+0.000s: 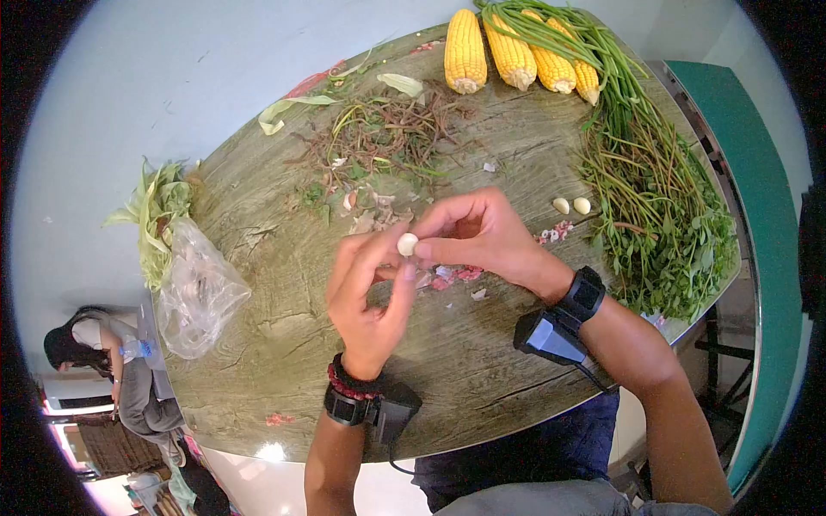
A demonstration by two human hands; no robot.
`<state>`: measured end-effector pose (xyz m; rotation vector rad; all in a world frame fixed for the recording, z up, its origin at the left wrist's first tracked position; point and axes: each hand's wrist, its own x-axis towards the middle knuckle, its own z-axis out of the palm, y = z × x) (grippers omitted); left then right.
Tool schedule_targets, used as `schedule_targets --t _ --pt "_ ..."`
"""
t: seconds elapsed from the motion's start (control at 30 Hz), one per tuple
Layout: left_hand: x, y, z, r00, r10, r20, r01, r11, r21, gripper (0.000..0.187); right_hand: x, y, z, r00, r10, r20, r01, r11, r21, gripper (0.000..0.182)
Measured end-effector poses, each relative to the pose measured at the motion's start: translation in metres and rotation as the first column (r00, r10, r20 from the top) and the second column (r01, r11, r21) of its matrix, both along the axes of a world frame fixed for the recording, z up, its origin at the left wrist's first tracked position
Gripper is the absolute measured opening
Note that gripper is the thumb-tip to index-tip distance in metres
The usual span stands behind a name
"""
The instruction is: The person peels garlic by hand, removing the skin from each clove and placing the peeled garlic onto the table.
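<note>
A pale, peeled garlic clove [408, 245] is held up over the middle of the table, between the fingertips of both hands. My right hand [486, 236] pinches it from the right with thumb and index finger. From the other side, my left hand [372, 297] has its curled fingers and thumb close around it. Beneath the hands lie bits of pinkish garlic skin [469, 273], partly hidden by my fingers. Two more peeled garlic cloves [571, 205] rest on the table to the right of my right hand.
Corn cobs [465, 53] and long green beans [613, 64] lie at the back right, above leafy greens [667, 232]. A pile of roots and stems [387, 129] sits at the back. On the left are husks [159, 211] and a clear plastic bag [200, 292]. A person [120, 361] sits beyond the left edge.
</note>
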<state>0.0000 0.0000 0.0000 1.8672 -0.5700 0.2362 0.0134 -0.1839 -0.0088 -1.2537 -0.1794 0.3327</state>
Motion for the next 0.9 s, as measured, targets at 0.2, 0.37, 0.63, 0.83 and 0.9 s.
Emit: schedule_targets --t 0.2,0.37,0.63,0.83,0.9 --pt "0.002 0.000 -0.003 1.000 0.003 -0.009 -0.004 0.995 -0.100 0.028 -0.002 0.000 0.002 0.999 0.040 -0.018 -0.040 0.999 0.021 0.011" --pt "0.005 0.005 -0.010 0.974 -0.106 -0.199 0.042 0.951 -0.306 0.018 -0.002 0.001 -0.001 0.997 0.072 0.031 -0.074 0.995 0.069 0.008" --pt "0.006 0.006 -0.007 0.967 -0.129 -0.220 0.049 0.941 -0.336 0.011 -0.001 0.006 -0.009 0.994 0.047 0.101 -0.058 0.992 0.108 0.010" --pt "0.002 0.004 -0.006 0.990 0.056 -0.131 -0.092 0.953 -0.290 0.018 -0.001 0.005 -0.004 0.998 0.036 0.054 -0.040 0.997 0.065 0.012" --pt "0.002 0.002 -0.005 0.994 0.112 -0.005 -0.111 0.976 -0.187 0.023 -0.001 0.004 -0.003 0.999 0.026 0.028 -0.027 0.998 0.056 0.012"
